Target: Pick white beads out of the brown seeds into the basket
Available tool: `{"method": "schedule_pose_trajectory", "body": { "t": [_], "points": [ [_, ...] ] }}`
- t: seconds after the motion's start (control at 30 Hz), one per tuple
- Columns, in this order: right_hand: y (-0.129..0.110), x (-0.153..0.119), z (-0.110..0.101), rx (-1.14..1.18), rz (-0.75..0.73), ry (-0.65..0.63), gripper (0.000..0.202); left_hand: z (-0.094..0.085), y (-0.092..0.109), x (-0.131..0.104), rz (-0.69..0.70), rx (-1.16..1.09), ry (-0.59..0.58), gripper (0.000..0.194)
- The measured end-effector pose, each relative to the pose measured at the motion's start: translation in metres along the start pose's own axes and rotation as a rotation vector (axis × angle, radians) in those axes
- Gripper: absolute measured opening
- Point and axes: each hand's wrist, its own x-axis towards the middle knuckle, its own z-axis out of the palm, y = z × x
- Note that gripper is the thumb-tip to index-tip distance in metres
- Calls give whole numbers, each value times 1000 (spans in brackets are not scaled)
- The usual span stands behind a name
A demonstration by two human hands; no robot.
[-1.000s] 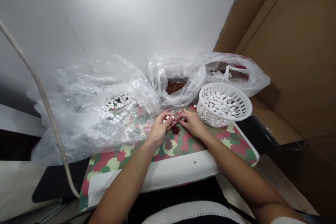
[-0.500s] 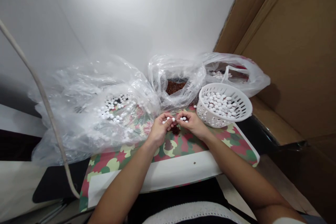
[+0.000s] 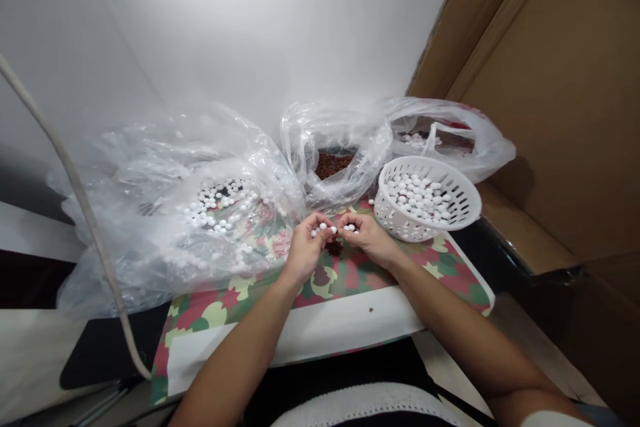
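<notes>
My left hand (image 3: 307,247) is closed round a few small white balls (image 3: 323,227), one of them pinched at the fingertips. Just to its right, my right hand (image 3: 371,240) is closed on white balls (image 3: 351,228) too. The fingertips of both hands nearly meet; whether they touch I cannot tell. Under them lies a small heap of dark reddish-brown bits (image 3: 334,248) on the camouflage-patterned table cover (image 3: 350,280). To the right stands a white slotted plastic basket (image 3: 473,208), holding many white balls (image 3: 417,197).
A large clear plastic bag (image 3: 125,240) with scattered white balls spreads over the left side. Behind my hands an open bag (image 3: 300,140) holds reddish-brown bits. Another bag (image 3: 493,147) stands behind the basket. A pale cable (image 3: 87,193) hangs at left, cardboard (image 3: 555,107) rises at right.
My fingertips have shifted slightly and drawn a little closer together, and the pinched ball has moved slightly right. The basket and bags stay in place.
</notes>
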Motion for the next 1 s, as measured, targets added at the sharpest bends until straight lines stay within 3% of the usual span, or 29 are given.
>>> {"method": "schedule_pose_trajectory", "body": {
  "t": [0.27, 0.57, 0.77, 1.0],
  "points": [
    [1, 0, 1, 26, -18, -21, 44, 2, 5, 0, -18, -47, 31, 37],
    [1, 0, 4, 18, -16, 1, 44, 3, 2, -3, 13, -4, 40, 31],
    [2, 0, 2, 52, -19, -36, 45, 2, 2, -1, -27, -83, 18, 42],
    [4, 0, 3, 49, -16, -37, 46, 2, -1, 0, -28, -104, 5, 39]
  ]
}}
